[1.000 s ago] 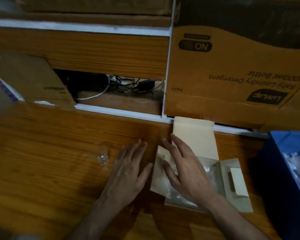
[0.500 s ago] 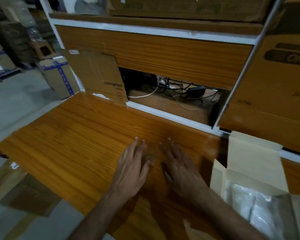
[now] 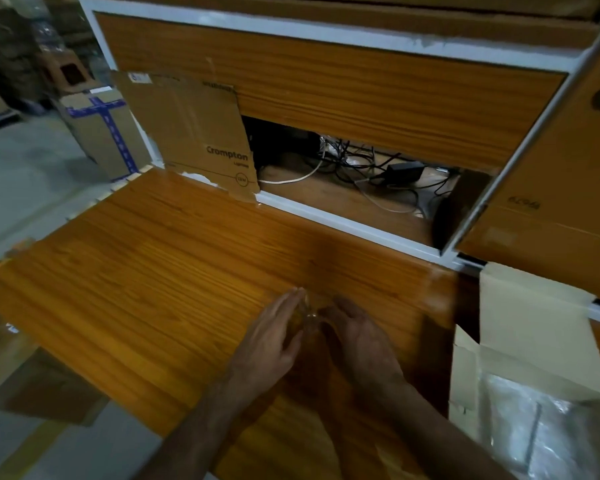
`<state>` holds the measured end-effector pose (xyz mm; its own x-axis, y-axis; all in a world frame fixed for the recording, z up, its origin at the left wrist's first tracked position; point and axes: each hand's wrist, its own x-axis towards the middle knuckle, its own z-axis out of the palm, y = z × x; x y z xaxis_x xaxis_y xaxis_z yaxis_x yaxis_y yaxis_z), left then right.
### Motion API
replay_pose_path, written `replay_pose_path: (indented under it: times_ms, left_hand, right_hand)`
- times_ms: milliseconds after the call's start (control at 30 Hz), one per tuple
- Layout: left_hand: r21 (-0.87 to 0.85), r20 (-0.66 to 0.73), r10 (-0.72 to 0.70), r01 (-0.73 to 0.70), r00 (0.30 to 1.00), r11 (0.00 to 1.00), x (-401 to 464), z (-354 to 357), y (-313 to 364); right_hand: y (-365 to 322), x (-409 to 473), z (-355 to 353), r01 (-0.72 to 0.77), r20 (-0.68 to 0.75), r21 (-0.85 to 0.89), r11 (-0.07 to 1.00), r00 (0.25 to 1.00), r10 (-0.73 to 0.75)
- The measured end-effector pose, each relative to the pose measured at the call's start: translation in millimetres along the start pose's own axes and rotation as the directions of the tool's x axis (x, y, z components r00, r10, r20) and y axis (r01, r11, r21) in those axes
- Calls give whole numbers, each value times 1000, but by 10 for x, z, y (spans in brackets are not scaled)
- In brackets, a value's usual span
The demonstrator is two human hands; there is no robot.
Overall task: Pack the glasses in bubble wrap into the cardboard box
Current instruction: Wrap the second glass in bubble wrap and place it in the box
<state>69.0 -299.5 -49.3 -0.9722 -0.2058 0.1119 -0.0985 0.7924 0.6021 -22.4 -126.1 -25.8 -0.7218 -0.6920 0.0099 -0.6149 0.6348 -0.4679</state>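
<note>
A small clear glass [image 3: 309,311], hard to make out, stands on the wooden table [image 3: 153,271] between my two hands. My left hand [image 3: 271,337] curls against its left side and my right hand [image 3: 357,337] curls against its right side, so both cup it. The open pale cardboard box [image 3: 471,375] sits at the table's right end with its lid flap up. Bubble wrap [image 3: 534,427] lies inside it.
A flat Crompton cardboard sheet [image 3: 194,133] leans at the table's back left. Behind the table a shelf opening holds tangled cables [image 3: 361,168]. A large brown carton [image 3: 551,202] stands at the back right. A blue-taped box [image 3: 104,133] sits on the floor to the left.
My view has swung left, away from the open box. Both hands left the box, moved to the table's middle and closed in from flat to cupped around the glass.
</note>
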Motion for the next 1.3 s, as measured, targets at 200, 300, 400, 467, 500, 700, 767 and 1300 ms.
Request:
replay_pose_path:
  times_ms: [200, 300, 400, 467, 500, 700, 767, 1300]
  left_hand:
    - [-273, -56, -33, 16, 998, 962, 27, 49, 143]
    - [-350, -74, 12, -37, 997, 936, 25, 79, 415]
    - [-361, -89, 116, -141, 989, 922, 49, 119, 769]
    - [-364, -96, 198, -219, 976, 905, 66, 128, 1026]
    - [-363, -105, 247, -268, 963, 893, 80, 135, 1148]
    - [-411, -114, 512, -510, 851, 756, 205, 285, 1867]
    - [-424, -101, 566, -550, 818, 720, 223, 380, 2118]
    - [-552, 72, 619, -486, 782, 678, -22, 1710, 4172]
  right_hand:
    - [-39, -248, -231, 29, -87, 56, 998, 996, -24]
    - [-13, -517, -421, 15, -142, 51, 999, 990, -7]
    - [-7, -800, -691, -29, -247, 55, 998, 968, 42]
    - [15, -977, -886, -56, -313, 45, 997, 947, 67]
    - [32, -1061, -975, -67, -336, 43, 997, 939, 78]
    - [228, -1650, -1401, -139, -469, 36, 990, 872, 140]
    - [313, -1861, -1519, -161, -507, 47, 986, 847, 162]
    - [1618, -3657, -2370, -332, -657, 152, 931, 670, 346]
